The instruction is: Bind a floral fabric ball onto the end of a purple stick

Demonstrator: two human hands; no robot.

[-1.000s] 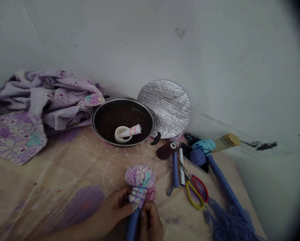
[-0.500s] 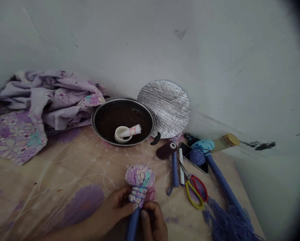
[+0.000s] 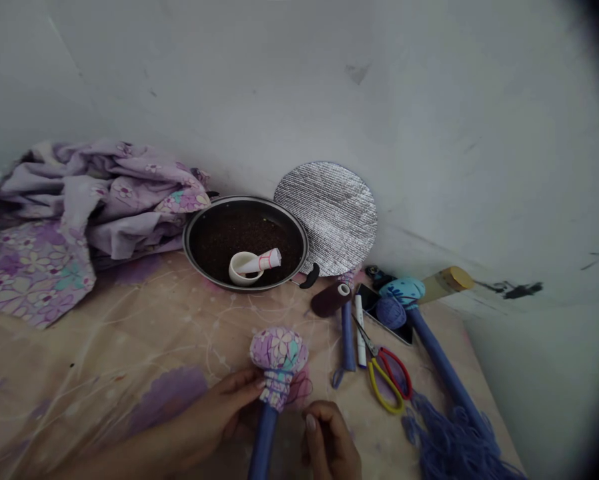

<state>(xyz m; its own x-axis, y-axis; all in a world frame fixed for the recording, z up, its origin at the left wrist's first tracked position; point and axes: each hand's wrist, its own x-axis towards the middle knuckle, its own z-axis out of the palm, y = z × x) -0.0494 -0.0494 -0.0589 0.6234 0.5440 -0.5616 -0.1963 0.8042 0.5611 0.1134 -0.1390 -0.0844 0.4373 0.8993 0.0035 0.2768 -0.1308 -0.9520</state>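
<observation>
A padded mallet (image 3: 279, 353) stands upright near the table's front, its round head covered in lilac floral cloth. Cord is wound around the gathered cloth of its neck, above a blue handle (image 3: 264, 437). From the left, my left hand (image 3: 234, 403) grips the neck, thumb on the front and some fingers hidden behind. My right hand (image 3: 329, 440) is to the right of the handle and apart from it. Its thumb and fingers are pinched together; anything thin between them is too small to make out.
Crumpled floral cloth (image 3: 114, 193) lies at the left. A dark pan (image 3: 209, 233) holds a small white bowl (image 3: 239, 277). Right of it are a brown thread cone (image 3: 329, 301), a marker (image 3: 360, 333), scissors (image 3: 389, 380), another mallet (image 3: 434, 347) and blue yarn (image 3: 454, 440).
My right hand has moved away from the mallet's neck, rightward and slightly down. My left hand keeps its grip, with its thumb a little higher and further left.
</observation>
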